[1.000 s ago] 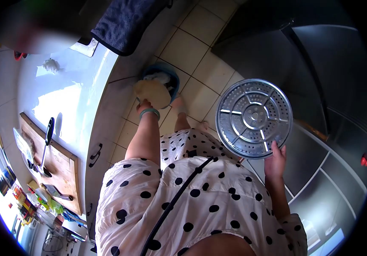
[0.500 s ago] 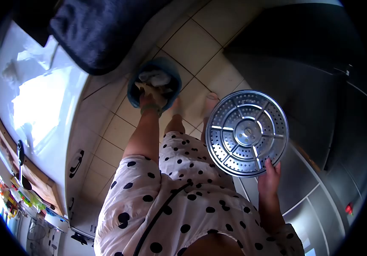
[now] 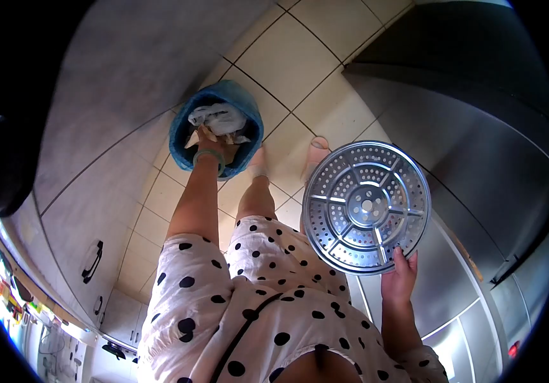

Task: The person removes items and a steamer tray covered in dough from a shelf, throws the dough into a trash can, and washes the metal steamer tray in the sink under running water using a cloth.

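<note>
My left hand (image 3: 208, 142) reaches down inside a blue-lined bin (image 3: 178, 131), its fingers closed on a crumpled tan sheet (image 3: 230, 152). Beside the sheet, white plastic (image 3: 220, 118) lies in the bin. A green bangle circles my left wrist. At the right, my right hand (image 3: 400, 276) grips the lower rim of a round metal steamer plate (image 3: 367, 205) with many small holes, thumb on top. The plate is raised in front of my body, its face toward the camera.
Pale floor tiles (image 3: 290, 60) surround the bin, with my feet just beyond it. Grey cabinets with a dark handle (image 3: 93, 262) stand at the left, and a large dark appliance (image 3: 453, 134) at the right. A dark cloth (image 3: 6, 166) hangs at the far left.
My left hand has lowered the tan sheet into the bin, where it is now crumpled. The steamer plate has shifted slightly down and left in view. The camera view has turned further toward the floor.
</note>
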